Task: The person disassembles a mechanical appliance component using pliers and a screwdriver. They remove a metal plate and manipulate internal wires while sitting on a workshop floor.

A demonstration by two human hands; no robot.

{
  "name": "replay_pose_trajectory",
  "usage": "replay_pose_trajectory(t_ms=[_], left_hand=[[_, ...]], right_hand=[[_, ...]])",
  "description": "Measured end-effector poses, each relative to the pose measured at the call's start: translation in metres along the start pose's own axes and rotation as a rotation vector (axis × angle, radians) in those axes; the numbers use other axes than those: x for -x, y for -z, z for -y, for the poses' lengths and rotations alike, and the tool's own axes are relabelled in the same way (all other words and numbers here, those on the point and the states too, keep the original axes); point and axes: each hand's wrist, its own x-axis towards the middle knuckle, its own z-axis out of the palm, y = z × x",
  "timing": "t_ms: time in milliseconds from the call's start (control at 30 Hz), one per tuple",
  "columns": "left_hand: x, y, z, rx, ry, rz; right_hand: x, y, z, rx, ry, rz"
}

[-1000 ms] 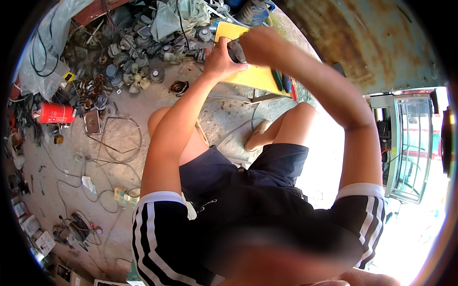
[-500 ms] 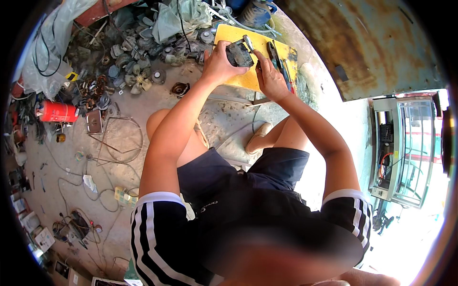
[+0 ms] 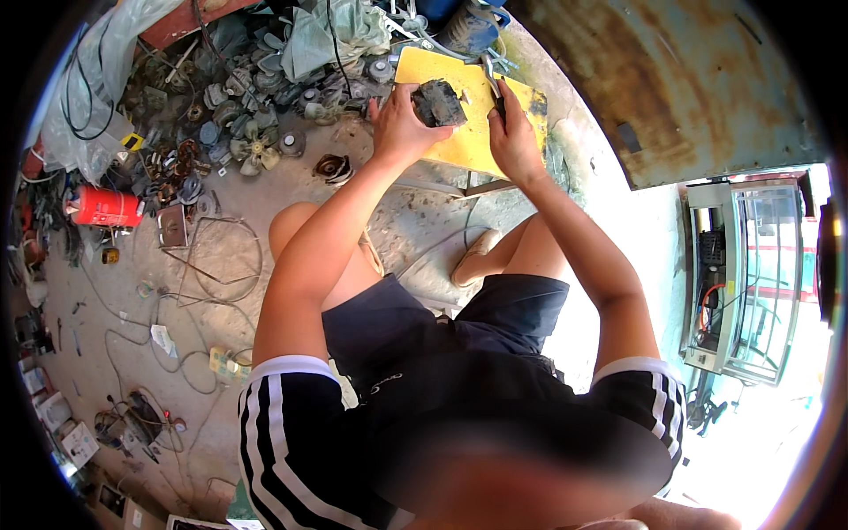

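My left hand point(image 3: 405, 128) grips a dark, squarish, rough-surfaced block point(image 3: 438, 103) by its left and near sides, over the yellow top of a small stool point(image 3: 473, 146). What kind of part it is I cannot make out. To the right of the block, and apart from it, my right hand point(image 3: 517, 144) is closed round the dark handle of a hand tool point(image 3: 491, 78) with a bright metal head. That head points away from me; its exact shape is too small to tell.
Beyond the stool stands a blue jug point(image 3: 473, 26) with pale hoses. Motor parts and fan blades point(image 3: 258, 152) heap up at the far left. A red cylinder point(image 3: 108, 207) lies left, near loose cables. On the right are a rusty panel point(image 3: 680, 79) and an open-fronted cabinet point(image 3: 746, 283).
My right hand has drawn the tool away from the block, to the right. The block has shifted slightly left and turned in my left hand, showing a rougher face.
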Motion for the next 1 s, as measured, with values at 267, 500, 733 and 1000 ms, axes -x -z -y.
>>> replay_pose_trajectory(t_ms=[267, 500, 733, 1000], left_hand=[[0.004, 0.001, -0.003, -0.046, -0.03, -0.05], [0.003, 0.008, -0.004, -0.074, 0.005, 0.006], [0.002, 0.007, -0.005, -0.089, -0.02, 0.006], [0.002, 0.007, -0.005, -0.101, -0.043, 0.006]], right_hand=[[-0.038, 0.026, 0.028, 0.204, -0.113, 0.36], [-0.063, 0.037, 0.053, 0.323, -0.094, 0.499], [-0.079, 0.037, 0.058, 0.367, -0.114, 0.564], [-0.108, 0.034, 0.091, 0.346, -0.222, 0.763]])
